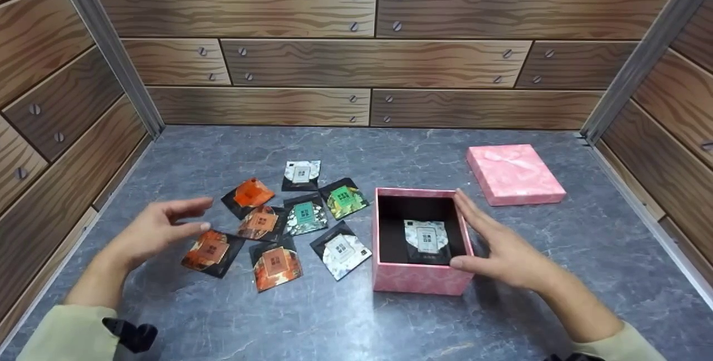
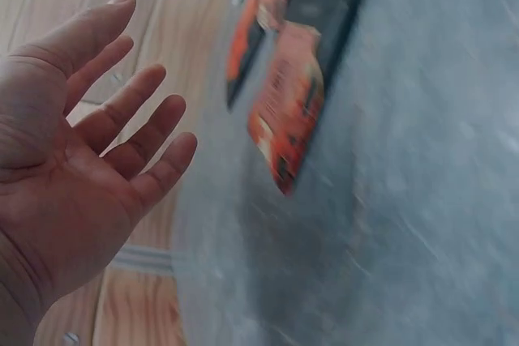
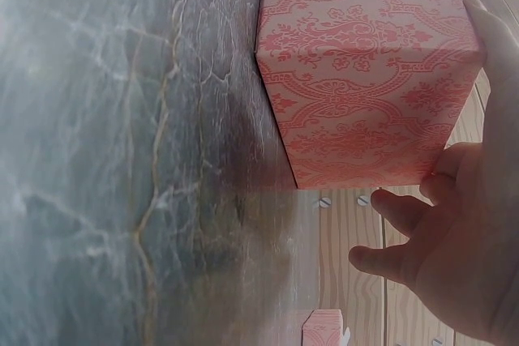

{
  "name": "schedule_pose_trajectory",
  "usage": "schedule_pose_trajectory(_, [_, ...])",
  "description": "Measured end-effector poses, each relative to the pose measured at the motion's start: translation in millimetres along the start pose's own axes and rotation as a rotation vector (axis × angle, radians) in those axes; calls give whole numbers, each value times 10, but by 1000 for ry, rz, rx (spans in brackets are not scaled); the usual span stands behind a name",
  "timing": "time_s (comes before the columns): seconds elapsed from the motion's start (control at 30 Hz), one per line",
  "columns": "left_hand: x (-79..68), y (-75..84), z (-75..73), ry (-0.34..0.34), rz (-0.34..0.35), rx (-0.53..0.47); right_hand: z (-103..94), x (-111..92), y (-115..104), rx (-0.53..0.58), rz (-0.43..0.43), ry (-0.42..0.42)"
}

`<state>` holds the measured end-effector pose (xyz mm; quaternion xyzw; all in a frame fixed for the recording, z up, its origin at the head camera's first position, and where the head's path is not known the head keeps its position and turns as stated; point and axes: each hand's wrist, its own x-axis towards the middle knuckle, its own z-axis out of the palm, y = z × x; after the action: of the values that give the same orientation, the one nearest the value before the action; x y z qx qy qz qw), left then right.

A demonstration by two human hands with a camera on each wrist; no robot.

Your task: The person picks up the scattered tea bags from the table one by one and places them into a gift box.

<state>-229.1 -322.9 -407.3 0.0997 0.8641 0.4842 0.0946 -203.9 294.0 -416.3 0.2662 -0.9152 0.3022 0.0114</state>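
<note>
My left hand [image 1: 153,233] hovers with spread fingers beside the nearest orange-and-black flat packet [image 1: 213,252]; in the left wrist view, nothing lies in its palm. Several other small packets spread to its right, among them a green packet [image 1: 344,198], a teal packet [image 1: 306,213] and a white packet [image 1: 341,249]. A pink patterned box [image 1: 420,280] stands uncovered, holding a white-and-black packet [image 1: 426,241] against its dark inside. My right hand [image 1: 509,255] rests along the box's right side, thumb at the front corner and straight fingers at the back corner.
The box's pink lid [image 1: 518,174] lies at the back right of the grey marbled table [image 1: 312,327]. Wood-patterned panels [image 1: 373,63] enclose the back and both sides, with metal posts [image 1: 106,43] at the corners.
</note>
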Motion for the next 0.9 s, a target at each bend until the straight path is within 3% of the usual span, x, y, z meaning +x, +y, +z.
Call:
schedule_pose_trajectory(0.13, [-35, -139, -3, -8, -29, 1, 1, -3, 1, 4, -2, 4])
schedule_pose_trajectory(0.4, [-26, -290, 62, -22, -20, 3, 7, 1, 11, 2, -4, 3])
schedule_pose_trajectory(0.57, [-7, -333, 97, -47, 5, -3, 8, -3, 15, 4, 0, 1])
schedule_pose_trajectory(0.9, [-23, -368, 123, -67, -52, 86, 0, -3, -10, 2, -1, 2])
